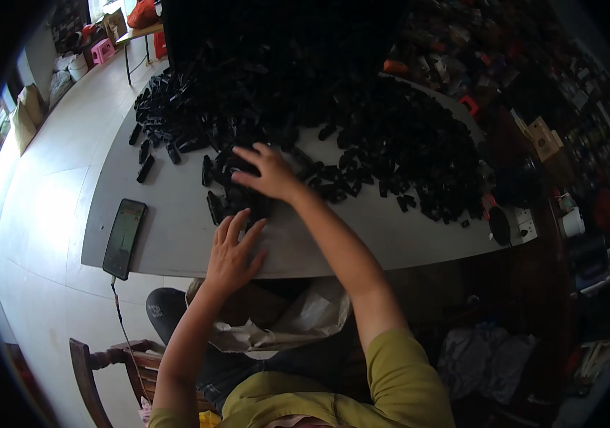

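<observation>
A large heap of small black plastic pieces (240,100) covers the far part of the grey table (319,242). My right hand (270,175) reaches over the near edge of the heap, fingers spread, above a few loose pieces. Closer to the table's front edge, my left hand (232,253) has its fingers stretched out beside a small cluster of black pieces (215,205). Neither hand visibly grips anything. Below the edge, an open bag (305,324) lies across my lap, its inside partly in shadow.
A phone (125,239) with a cable stands at the table's left edge. More black pieces (419,143) spread to the right, near a power strip (526,225). A wooden chair (94,378) is at lower left. Crowded shelves of goods (569,93) line the right side.
</observation>
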Demonstrator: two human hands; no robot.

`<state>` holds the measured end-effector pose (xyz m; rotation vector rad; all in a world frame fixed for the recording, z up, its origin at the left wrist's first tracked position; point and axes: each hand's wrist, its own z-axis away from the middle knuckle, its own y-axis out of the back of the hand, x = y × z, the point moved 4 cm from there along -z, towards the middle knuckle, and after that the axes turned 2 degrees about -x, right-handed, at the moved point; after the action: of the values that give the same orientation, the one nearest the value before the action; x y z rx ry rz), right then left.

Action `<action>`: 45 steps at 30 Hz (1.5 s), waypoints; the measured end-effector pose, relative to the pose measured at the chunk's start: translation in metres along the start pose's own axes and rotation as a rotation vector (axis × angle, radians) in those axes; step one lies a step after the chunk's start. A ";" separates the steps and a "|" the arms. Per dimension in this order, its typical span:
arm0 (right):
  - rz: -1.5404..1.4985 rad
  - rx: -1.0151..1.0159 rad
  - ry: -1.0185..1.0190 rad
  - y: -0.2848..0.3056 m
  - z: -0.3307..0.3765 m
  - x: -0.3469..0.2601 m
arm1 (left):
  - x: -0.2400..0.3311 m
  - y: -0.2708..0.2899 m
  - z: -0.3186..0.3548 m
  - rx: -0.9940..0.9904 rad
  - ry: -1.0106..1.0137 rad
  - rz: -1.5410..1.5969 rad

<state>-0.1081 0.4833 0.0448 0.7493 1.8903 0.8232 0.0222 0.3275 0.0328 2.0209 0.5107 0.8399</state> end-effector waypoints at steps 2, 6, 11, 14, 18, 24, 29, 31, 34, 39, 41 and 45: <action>-0.164 0.078 0.082 0.029 0.003 0.002 | -0.001 0.000 0.000 -0.009 0.021 0.001; 0.251 0.223 -0.235 0.081 0.052 0.085 | 0.000 0.004 -0.005 -0.002 0.042 0.010; 0.511 0.006 -0.413 0.051 0.111 0.102 | -0.004 -0.001 0.003 0.011 0.034 -0.009; 0.462 0.088 -0.358 0.033 0.111 0.085 | 0.000 0.003 0.001 0.020 -0.072 -0.070; 0.462 0.197 -0.178 0.014 0.103 0.077 | -0.001 -0.008 -0.005 -0.038 -0.146 -0.175; 0.467 0.243 0.045 0.045 0.113 0.019 | -0.003 -0.010 -0.004 0.021 -0.156 -0.162; 0.389 0.135 0.061 0.039 0.147 -0.018 | -0.002 -0.004 -0.002 0.010 -0.159 -0.101; 0.370 0.148 0.047 0.042 0.148 -0.021 | -0.002 -0.001 -0.002 0.018 -0.164 -0.078; 0.275 0.116 -0.027 0.042 0.155 -0.023 | 0.000 0.002 0.002 0.029 -0.183 -0.048; 0.199 0.267 0.018 0.061 0.167 -0.031 | -0.005 0.010 0.006 0.178 -0.117 0.141; 0.230 0.209 0.013 0.060 0.171 -0.034 | -0.012 0.006 0.008 0.216 -0.093 0.145; 0.234 0.121 -0.021 0.047 0.173 -0.034 | -0.016 0.000 0.006 0.227 -0.068 0.120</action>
<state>0.0692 0.5260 0.0362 1.0660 1.8695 0.8457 0.0154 0.3142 0.0244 2.2994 0.4669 0.8114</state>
